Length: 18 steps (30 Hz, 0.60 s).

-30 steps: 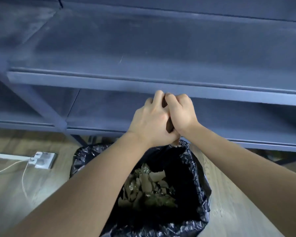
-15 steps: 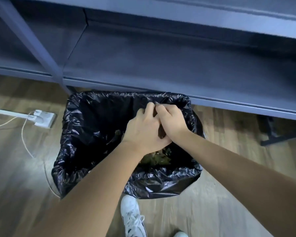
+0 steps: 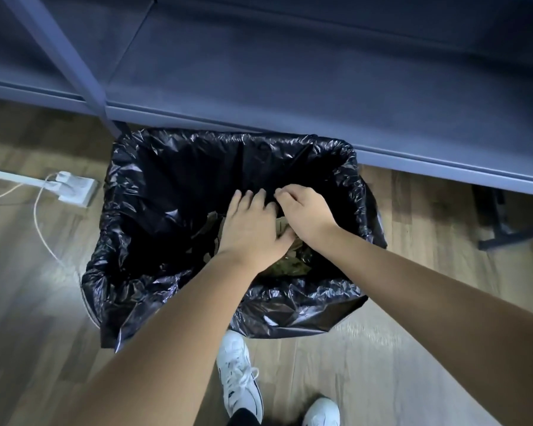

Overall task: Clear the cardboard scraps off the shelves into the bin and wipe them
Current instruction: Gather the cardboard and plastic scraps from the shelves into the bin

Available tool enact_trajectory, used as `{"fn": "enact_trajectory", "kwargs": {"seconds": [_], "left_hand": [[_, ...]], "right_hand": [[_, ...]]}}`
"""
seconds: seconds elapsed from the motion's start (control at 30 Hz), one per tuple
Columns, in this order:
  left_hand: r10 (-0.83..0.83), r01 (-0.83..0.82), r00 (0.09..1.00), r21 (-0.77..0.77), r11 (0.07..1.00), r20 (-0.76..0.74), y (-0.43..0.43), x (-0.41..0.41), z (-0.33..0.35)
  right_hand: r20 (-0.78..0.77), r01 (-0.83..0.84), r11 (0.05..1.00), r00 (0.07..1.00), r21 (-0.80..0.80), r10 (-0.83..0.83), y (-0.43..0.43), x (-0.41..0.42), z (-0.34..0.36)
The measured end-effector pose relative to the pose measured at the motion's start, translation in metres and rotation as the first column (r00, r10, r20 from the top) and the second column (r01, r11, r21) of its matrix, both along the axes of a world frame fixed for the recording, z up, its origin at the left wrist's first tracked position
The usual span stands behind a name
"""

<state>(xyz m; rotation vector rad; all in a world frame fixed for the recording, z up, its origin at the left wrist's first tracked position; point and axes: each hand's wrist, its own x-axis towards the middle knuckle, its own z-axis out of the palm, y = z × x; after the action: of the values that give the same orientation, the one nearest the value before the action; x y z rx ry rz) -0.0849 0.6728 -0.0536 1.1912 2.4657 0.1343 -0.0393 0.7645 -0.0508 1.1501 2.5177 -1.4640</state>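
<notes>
The cardboard scraps [image 3: 286,265] lie in a brown, crumpled heap at the bottom of the bin [image 3: 154,210], showing in the gaps under and between the two hands. A pale piece [image 3: 282,227] sits right between the hands, though whether either one is gripping it cannot be told. The left hand [image 3: 253,229] is spread palm down over the bin's mouth, fingers fairly straight and released. The right hand [image 3: 305,213] is just beside it, touching it, with fingers curled downward; what they close on is hidden. The bin is lined with a glossy black bag and stands on the wooden floor [image 3: 28,302], its far edge against the lowest grey shelf [image 3: 290,72]. A white power strip [image 3: 74,189] lies to the left, and two white shoes [image 3: 240,373] stand near the bin's near edge.
</notes>
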Motion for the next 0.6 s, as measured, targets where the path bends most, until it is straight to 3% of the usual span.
{"fn": "enact_trajectory", "kwargs": {"seconds": [0.33, 0.6], "left_hand": [[-0.047, 0.047, 0.999, 0.015, 0.999, -0.02, 0.005, 0.013, 0.027], [-0.082, 0.112, 0.97, 0.126, 0.986, -0.227, 0.028, 0.003, 0.174]], "right_hand": [[0.006, -0.035, 0.999, 0.999, -0.002, 0.035, 0.0, 0.009, 0.022], [-0.123, -0.003, 0.998, 0.992, 0.057, 0.01, 0.02, 0.003, 0.164]]}}
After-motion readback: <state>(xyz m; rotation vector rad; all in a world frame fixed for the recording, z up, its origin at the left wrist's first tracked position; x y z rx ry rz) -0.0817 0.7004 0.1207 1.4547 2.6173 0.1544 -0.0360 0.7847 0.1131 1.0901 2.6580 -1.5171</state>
